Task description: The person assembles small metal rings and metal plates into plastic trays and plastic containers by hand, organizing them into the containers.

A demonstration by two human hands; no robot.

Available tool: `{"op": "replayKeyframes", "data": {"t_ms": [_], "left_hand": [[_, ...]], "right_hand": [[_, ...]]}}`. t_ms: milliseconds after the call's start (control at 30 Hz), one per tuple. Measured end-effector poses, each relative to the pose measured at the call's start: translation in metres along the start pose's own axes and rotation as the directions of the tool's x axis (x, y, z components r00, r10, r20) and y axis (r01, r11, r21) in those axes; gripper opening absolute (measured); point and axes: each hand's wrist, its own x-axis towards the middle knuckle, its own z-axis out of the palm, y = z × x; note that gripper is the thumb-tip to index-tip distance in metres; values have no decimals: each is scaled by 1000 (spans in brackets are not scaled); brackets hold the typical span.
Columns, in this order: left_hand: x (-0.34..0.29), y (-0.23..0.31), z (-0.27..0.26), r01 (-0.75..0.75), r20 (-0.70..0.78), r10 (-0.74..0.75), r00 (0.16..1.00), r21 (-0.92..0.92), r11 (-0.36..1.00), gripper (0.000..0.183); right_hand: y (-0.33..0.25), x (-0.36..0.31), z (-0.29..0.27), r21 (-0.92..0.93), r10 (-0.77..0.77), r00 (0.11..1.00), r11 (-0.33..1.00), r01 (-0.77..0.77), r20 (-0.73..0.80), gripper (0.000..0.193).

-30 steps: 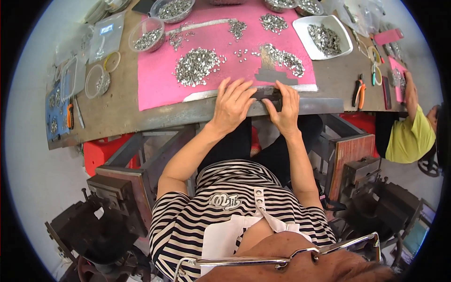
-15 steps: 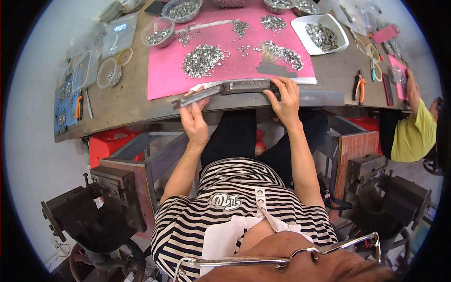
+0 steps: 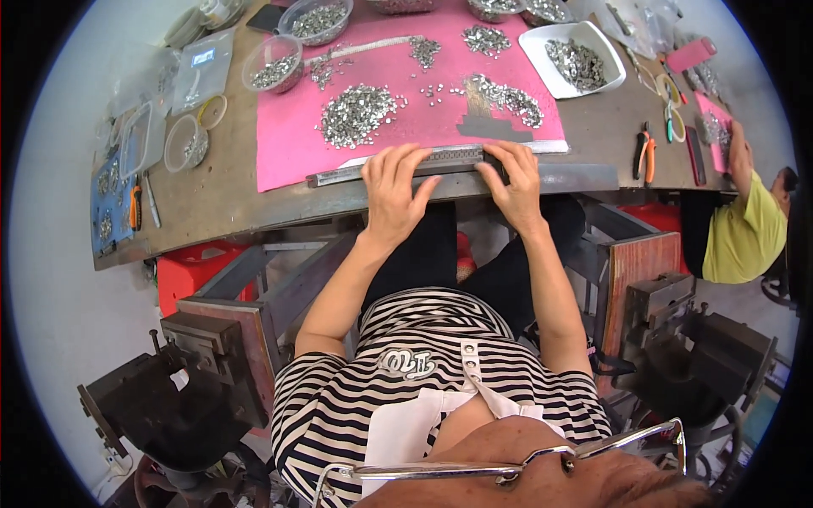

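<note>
A long, narrow metal jig (image 3: 453, 159) lies along the front edge of the pink mat (image 3: 284, 135), with a row of small pieces or slots showing in its middle. My left hand (image 3: 393, 190) grips it left of the middle, fingers over the far side and thumb stretched along the near side. The jig's left end sticks out past that hand. My right hand (image 3: 516, 182) holds the right end between thumb and fingers. Just behind it on the mat, small shiny metal pieces (image 3: 360, 116) lie in a large pile. What is under my fingers is hidden.
Clear tubs (image 3: 275, 63) of metal pieces stand at the back left, a white tray (image 3: 580, 59) at the back right. Orange-handled pliers (image 3: 645, 154) lie on the right. Below the bench are two dark machine vises (image 3: 207, 347). A person in yellow (image 3: 749, 233) sits far right.
The grey metal bar that my left hand held at a slant at the left lies in line with the jig. My left hand has moved right and over its top. The right hand stays.
</note>
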Motion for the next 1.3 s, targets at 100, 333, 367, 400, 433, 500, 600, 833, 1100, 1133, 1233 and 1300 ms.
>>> {"op": "replayKeyframes", "data": {"t_ms": [100, 333, 367, 400, 433, 500, 600, 833, 1100, 1133, 1233, 1300], "left_hand": [[0, -10, 12, -21, 53, 14, 999, 123, 992, 57], [-4, -15, 18, 25, 67, -29, 997, 70, 997, 73], [-4, -15, 18, 29, 64, -34, 997, 74, 997, 73], [-4, -15, 17, 23, 61, -28, 998, 82, 996, 76], [-4, -15, 17, 16, 58, -22, 998, 89, 996, 79], [-2, -13, 18, 29, 52, -33, 998, 74, 997, 74], [-1, -13, 18, -6, 47, 2, 999, 81, 997, 61], [-3, -12, 17, -25, 63, 18, 998, 108, 994, 44], [20, 2, 15, -74, 154, 61, 986, 78, 994, 58], [30, 4, 20, -76, 157, 64, 985, 77, 994, 58], [67, 3, 51, -193, 249, 169, 954, 74, 978, 61], [81, -1, 77, -207, 379, 161, 911, 83, 975, 55]], "right_hand": [[9, 13, -7, -87, -116, 991, 989, 121, 59, 25], [12, 40, -13, -201, -372, 883, 878, 435, 288, 18], [10, 46, -15, -171, -385, 875, 879, 444, 294, 19], [9, 52, -16, -142, -398, 867, 880, 453, 300, 20], [9, 60, -19, -137, -402, 865, 879, 457, 302, 20], [12, 78, -27, -141, -449, 867, 865, 482, 214, 20], [36, 112, -51, -253, -455, 886, 851, 461, 84, 17], [139, 119, -97, -543, -26, 983, 836, -77, -179, 18], [70, 40, -37, -306, 19, 979, 951, 46, 205, 36], [66, 37, -34, -307, 22, 979, 951, 42, 202, 36], [59, 35, -24, -378, -39, 971, 917, 129, 238, 37], [55, 32, -27, -344, -36, 962, 930, 132, 270, 37]]}}
